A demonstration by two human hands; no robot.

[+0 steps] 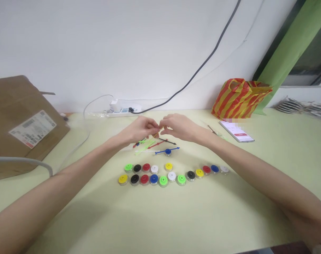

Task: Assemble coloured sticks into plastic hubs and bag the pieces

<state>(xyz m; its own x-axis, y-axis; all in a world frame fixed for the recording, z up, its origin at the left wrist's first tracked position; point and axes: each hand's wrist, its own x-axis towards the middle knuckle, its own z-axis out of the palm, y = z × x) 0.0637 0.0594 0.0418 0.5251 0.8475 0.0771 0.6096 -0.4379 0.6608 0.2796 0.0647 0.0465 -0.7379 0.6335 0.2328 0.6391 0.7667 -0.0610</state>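
Note:
My left hand (146, 127) and my right hand (176, 125) meet above the far middle of the table, fingertips pinched together around a thin yellow arrow (156, 134). Most of that arrow is hidden by fingers. Just below lie loose plastic arrows: a red arrow (158, 144), a black arrow (168, 141), a white arrow (147, 151) and green arrows (144, 148). A blue arrow (160, 152) rests across a round base with a blue top (168, 152). Nearer me, several round clear bases with coloured tops, such as a yellow-topped one (168, 166), stand in two uneven rows.
A cardboard box (14, 106) stands at the left, beside a white cable (84, 139). A power strip (123, 112) lies along the wall. To the right are a phone (237, 131), a striped plastic bag (237, 100) and stacked silvery items (290, 106).

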